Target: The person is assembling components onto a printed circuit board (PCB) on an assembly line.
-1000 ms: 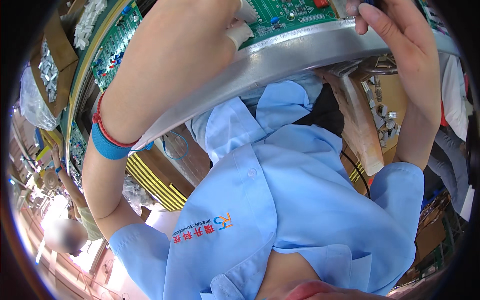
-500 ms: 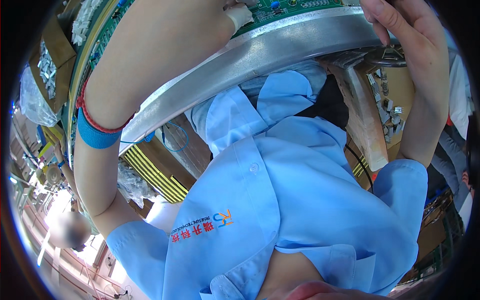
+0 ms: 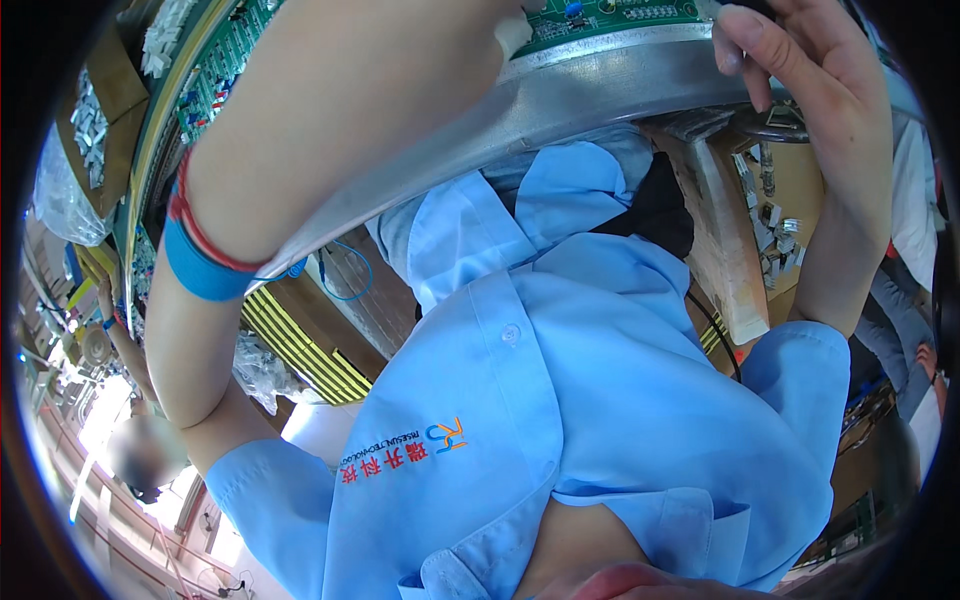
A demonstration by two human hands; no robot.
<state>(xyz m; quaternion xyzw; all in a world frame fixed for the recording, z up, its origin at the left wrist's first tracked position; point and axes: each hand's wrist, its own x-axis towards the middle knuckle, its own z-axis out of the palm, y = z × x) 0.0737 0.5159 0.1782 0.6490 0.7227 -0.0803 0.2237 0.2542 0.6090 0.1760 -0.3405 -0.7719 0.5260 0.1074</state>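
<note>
Both hands are up at the far edge of the view, working over a green circuit board (image 3: pixel 600 15) that lies on a curved metal bench rim (image 3: pixel 600 90).

Left hand (image 3: pixel 480 40) reaches across from the left onto the board; a taped fingertip (image 3: pixel 512 32) touches its near edge, but the rest of the fingers are cut off by the frame top — can't tell if they grip anything.

Right hand (image 3: pixel 800 70) sits at the board's right end, thumb (image 3: pixel 740 45) pressed down by the rim, other fingers curled loosely; whether they pinch a part isn't visible.

Progress, as a judgement: board is in place and being worked on, mid-step. More boards (image 3: pixel 215 70) lie far left; loose metal parts (image 3: pixel 770 230) sit in a cardboard box (image 3: pixel 720 260) on the right — so prob. plenty left.
</note>
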